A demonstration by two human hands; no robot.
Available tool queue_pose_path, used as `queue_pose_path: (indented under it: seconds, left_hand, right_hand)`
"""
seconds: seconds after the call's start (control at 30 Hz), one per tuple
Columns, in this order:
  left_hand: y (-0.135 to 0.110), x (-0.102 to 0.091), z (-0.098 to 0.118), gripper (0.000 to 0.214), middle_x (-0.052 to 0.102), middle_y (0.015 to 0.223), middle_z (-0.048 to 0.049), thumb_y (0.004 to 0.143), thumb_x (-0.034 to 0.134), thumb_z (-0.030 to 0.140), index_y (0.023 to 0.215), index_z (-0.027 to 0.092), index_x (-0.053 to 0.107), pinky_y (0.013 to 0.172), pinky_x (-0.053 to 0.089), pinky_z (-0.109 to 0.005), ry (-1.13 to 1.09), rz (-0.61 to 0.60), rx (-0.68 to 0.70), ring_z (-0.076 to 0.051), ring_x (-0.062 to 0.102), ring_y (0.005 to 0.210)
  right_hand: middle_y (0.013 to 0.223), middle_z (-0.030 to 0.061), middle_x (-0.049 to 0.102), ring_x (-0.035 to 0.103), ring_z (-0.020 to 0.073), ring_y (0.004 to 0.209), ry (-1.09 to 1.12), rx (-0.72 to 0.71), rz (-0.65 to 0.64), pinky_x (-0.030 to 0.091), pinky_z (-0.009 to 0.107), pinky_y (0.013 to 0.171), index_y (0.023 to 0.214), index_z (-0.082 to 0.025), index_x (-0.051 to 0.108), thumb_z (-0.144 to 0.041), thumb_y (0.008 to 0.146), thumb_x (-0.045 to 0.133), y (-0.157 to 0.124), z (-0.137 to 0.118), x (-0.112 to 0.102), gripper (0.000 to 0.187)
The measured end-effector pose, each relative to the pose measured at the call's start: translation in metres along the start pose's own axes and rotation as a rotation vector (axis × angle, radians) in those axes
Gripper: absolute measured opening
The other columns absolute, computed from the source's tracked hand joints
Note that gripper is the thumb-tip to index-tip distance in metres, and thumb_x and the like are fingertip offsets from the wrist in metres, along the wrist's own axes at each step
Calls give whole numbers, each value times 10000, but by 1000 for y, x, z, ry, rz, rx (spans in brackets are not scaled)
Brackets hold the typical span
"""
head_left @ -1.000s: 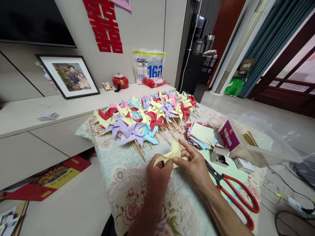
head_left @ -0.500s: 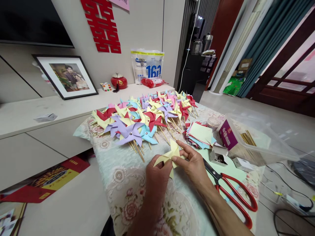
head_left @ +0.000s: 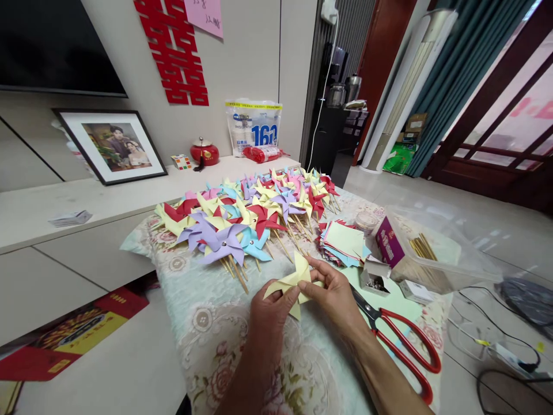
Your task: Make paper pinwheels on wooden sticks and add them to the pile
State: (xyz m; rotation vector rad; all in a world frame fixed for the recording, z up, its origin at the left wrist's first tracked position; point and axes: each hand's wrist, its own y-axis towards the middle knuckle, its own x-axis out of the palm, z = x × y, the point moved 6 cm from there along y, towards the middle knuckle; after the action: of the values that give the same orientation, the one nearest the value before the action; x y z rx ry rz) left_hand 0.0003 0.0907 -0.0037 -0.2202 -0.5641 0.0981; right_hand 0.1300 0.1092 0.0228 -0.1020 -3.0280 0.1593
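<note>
While hands (head_left: pixel 271 314) pinch yellow pinwheel (head_left: pixel 292 280), upper blade (head_left: pixel 301 266) points away.

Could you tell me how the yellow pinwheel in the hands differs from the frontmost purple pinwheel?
The yellow pinwheel is held by the left hand and right hand; the purple pinwheel lies untouched. The purple pinwheel has a stick; the yellow pinwheel shows none. Both are made of folded paper.
</note>
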Motion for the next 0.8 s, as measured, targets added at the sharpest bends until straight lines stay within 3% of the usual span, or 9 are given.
queue_pose_path:
  seconds: [0.13, 0.23, 0.33, 0.43, 0.5, 0.53, 0.6, 0.7, 0.8]
  left_hand:
    - [2, -1, 3, 291, 766, 738, -60, 619, 845, 278, 845, 131, 736, 679, 514, -314, 9, -1, 15, -234, 695, 695]
    - [6, -6, 2, 250, 740, 672, -36, 613, 831, 277, 795, 134, 737, 639, 500, -298, 46, 35, 20, -211, 667, 636]
    - [9, -13, -2, 198, 668, 555, 17, 592, 829, 259, 710, 154, 709, 578, 461, -263, 72, 86, 10, -164, 602, 548]
    - [10, -13, -5, 187, 634, 529, 45, 594, 821, 248, 707, 164, 698, 563, 442, -245, 44, 73, -3, -133, 555, 512]
    - [11, -13, -6, 186, 624, 525, 52, 595, 817, 245, 709, 165, 694, 569, 441, -246, 39, 71, 1, -126, 538, 502]
    - [11, -12, -6, 184, 623, 526, 51, 597, 814, 245, 706, 163, 691, 575, 443, -247, 48, 75, 4, -125, 535, 503]
    - [11, -12, -6, 183, 627, 534, 46, 606, 807, 256, 708, 161, 689, 586, 446, -251, 76, 79, 8, -130, 540, 515]
    - [12, -13, -8, 201, 597, 513, 54, 610, 800, 290, 727, 164, 695, 585, 447, -259, 96, 86, 18, -143, 547, 518]
    - [14, -15, -11, 219, 541, 474, 70, 596, 797, 306, 738, 170, 698, 579, 445, -261, 110, 103, 32, -154, 557, 521]
  right_hand:
    - [789, 16, 729, 665, 199, 719, -72, -35, -65, 500, 324, 703, 1159, -169, 703, -292, 677, 787, -5, -7, 2, 504]
    - [1028, 100, 750, 676, 270, 933, -225, -150, 18, 524, 391, 807, 1171, -171, 705, -372, 726, 765, -11, -22, -9, 492]
    - [1071, 97, 744, 676, 262, 945, -407, -310, 106, 516, 401, 845, 1077, -203, 733, -420, 808, 697, -15, -62, -41, 348]
    - [955, 77, 755, 686, 246, 871, -673, -418, 288, 510, 373, 790, 943, -213, 742, -381, 836, 678, -3, -117, -103, 209]
    - [849, 73, 753, 690, 222, 754, -824, -371, 469, 500, 348, 703, 908, -200, 739, -300, 841, 676, 15, -147, -154, 135]
    - [810, 78, 751, 689, 206, 702, -862, -277, 512, 487, 328, 660, 869, -182, 737, -233, 819, 693, 27, -155, -178, 83]
    - [673, 99, 729, 654, 167, 570, -884, -67, 486, 456, 309, 587, 728, -124, 724, -67, 757, 692, 50, -156, -214, 71]
    - [512, 68, 662, 606, 136, 464, -845, 84, 403, 442, 285, 522, 609, -77, 694, 37, 716, 693, 68, -140, -233, 156]
    - [796, 40, 727, 675, 142, 639, -772, 34, 386, 533, 258, 580, 878, -93, 724, -130, 841, 731, 70, -123, -227, 52]
